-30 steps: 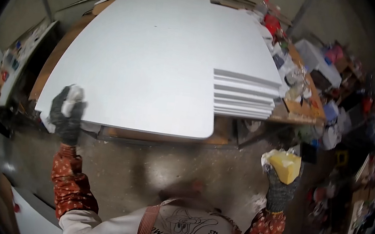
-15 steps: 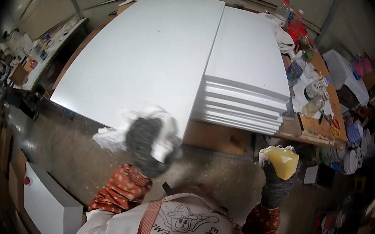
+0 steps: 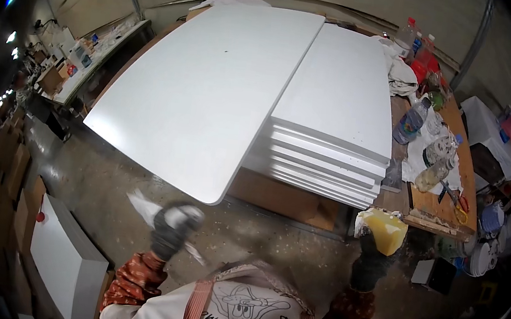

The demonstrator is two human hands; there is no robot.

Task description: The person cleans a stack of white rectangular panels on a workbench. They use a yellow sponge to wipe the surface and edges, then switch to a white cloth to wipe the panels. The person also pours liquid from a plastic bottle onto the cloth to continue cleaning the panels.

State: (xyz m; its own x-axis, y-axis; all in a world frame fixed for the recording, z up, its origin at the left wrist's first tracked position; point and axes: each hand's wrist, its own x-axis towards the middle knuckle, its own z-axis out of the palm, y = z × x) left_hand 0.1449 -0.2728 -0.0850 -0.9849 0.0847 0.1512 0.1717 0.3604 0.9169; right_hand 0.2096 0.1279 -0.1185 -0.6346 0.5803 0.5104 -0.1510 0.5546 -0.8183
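The yellow sponge (image 3: 386,231) sits in the right hand (image 3: 373,261), which is gloved dark and closed around its lower part. It is a blocky wedge of foam, pale yellow, with a whitish smear or crust along its top edge. By its look it should be light and soft, giving under the fingers; a grasp around the lower half, as here, leaves the upper face free. If it is wet it could be slippery, though I cannot tell that from here.

The left hand (image 3: 173,231), also gloved, is closed on a white rag (image 3: 148,207), which trails out to the left of the fist. The rag looks thin and limp, so it would bunch anywhere it is taken up. Motion blur hides how the fingers lie.

Both hands hang over the concrete floor, just short of the near edge of the desk (image 3: 300,205). The sponge is level with the desk's right front corner; the rag is just below the rounded corner of the big white panel (image 3: 206,91). That panel lies flat, smooth and faintly glossy, overhanging the desk to the left. It looks stiff and wide, likely awkward for one person to lift.

Beside it on the right is a stack of white panels (image 3: 333,143), edges stepped. Further right stand plastic bottles (image 3: 410,121) on a cluttered bench, and a white box (image 3: 64,260) lies on the floor at lower left.
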